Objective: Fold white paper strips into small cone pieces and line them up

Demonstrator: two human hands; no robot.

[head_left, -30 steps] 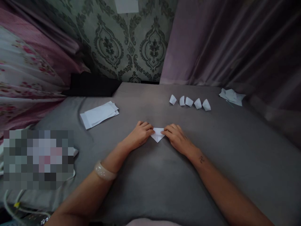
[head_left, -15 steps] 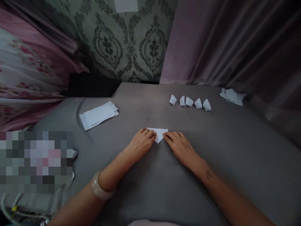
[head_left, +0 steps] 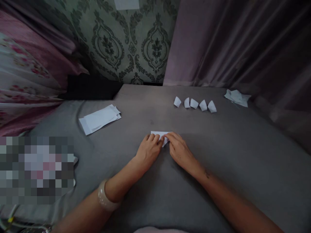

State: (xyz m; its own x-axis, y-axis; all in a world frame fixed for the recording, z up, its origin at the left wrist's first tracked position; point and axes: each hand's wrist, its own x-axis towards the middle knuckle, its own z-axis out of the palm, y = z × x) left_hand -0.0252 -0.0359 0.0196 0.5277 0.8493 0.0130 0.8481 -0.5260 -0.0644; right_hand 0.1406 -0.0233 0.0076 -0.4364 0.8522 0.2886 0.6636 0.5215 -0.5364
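A small piece of folded white paper (head_left: 160, 133) lies on the grey sheet in front of me, its long straight edge away from me and a point towards me. My left hand (head_left: 149, 149) has its fingers curled down on the left part, holding it against the sheet. From the other side, my right hand (head_left: 181, 150) closes its thumb and fingers on the right part of the paper. The fingers of both hands nearly meet over the middle and hide much of it.
Several folded white paper shapes (head_left: 194, 103) stand in a row beyond my right hand. Paper strips (head_left: 99, 119) lie stacked at left. Crumpled white paper (head_left: 236, 97) sits far right, and a black cloth (head_left: 93, 87) lies at the back left.
My right hand has shifted left, and its fingers have come over the paper's right part, closer to my left hand. The left hand stays on the paper. The view has shifted slightly.
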